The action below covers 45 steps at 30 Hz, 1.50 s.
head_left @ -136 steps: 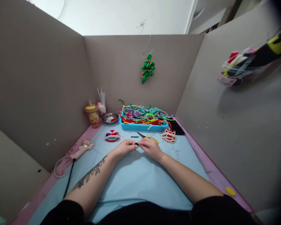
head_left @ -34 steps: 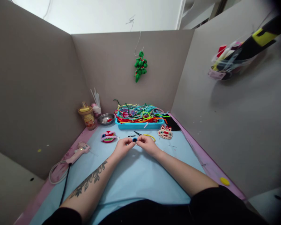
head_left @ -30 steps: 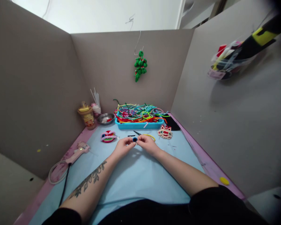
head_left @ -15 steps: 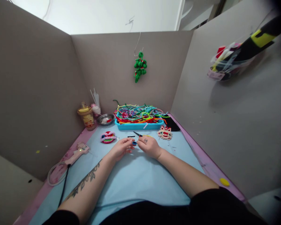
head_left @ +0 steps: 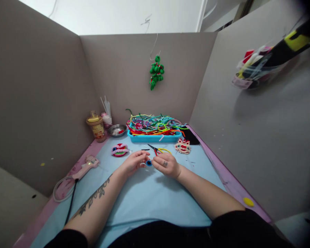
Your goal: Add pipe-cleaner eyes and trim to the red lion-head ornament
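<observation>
Between my two hands is a small blue disc with a black centre, like a coiled pipe cleaner. My left hand pinches at its left edge, fingertips pressed together. My right hand, a ring on one finger, is closed at its right side, partly hiding the edge. Just beyond lie scissors or pliers with yellow and red handles and a short black strip. Left of them sits a pink, red and green fuzzy piece; to the right is a cream and red fuzzy lion-like face.
A blue tray piled with colourful pipe cleaners stands at the back. Beside it are a metal bowl and a lidded cup. A pink glue gun with its cord lies left. Grey panels surround the table on three sides.
The blue disc has turned so its black-centred face shows more and sits slightly lower. My right hand has shifted a little right and down, uncovering the yellow handle behind it.
</observation>
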Each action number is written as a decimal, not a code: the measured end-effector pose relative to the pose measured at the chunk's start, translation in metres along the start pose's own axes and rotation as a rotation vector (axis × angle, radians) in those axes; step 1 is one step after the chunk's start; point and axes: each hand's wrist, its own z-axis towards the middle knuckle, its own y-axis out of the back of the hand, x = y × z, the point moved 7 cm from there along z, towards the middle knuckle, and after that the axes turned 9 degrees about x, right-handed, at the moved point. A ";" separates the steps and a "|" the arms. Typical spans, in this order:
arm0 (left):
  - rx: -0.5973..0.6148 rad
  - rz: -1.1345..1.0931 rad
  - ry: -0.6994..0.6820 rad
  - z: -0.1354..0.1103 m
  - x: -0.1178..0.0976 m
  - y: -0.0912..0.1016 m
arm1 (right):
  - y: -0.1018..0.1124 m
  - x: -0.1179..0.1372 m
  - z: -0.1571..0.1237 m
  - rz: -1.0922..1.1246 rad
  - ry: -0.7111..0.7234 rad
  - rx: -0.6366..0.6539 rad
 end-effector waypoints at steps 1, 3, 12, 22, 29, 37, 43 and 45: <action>0.002 0.006 0.000 0.000 0.000 0.000 | 0.000 0.000 0.000 0.020 -0.009 -0.011; -0.001 0.017 -0.003 0.001 0.001 0.002 | 0.002 -0.002 0.002 0.066 -0.076 -0.083; -0.213 0.325 -0.109 0.002 -0.009 0.007 | -0.032 -0.058 -0.001 0.918 -0.739 -0.258; -0.215 0.582 -0.088 0.004 -0.007 0.006 | -0.048 -0.051 0.000 1.091 -0.778 -0.124; -0.228 0.607 -0.048 0.004 -0.003 0.006 | -0.048 -0.051 -0.001 1.064 -0.765 -0.113; -0.194 0.552 -0.038 0.004 -0.002 0.004 | -0.047 -0.050 0.002 1.015 -0.720 -0.115; -0.207 0.368 -0.043 0.004 -0.001 0.007 | -0.017 -0.041 0.004 0.519 -0.474 -0.286; -0.190 0.339 -0.038 0.004 -0.001 0.006 | -0.012 -0.032 0.006 0.399 -0.375 -0.280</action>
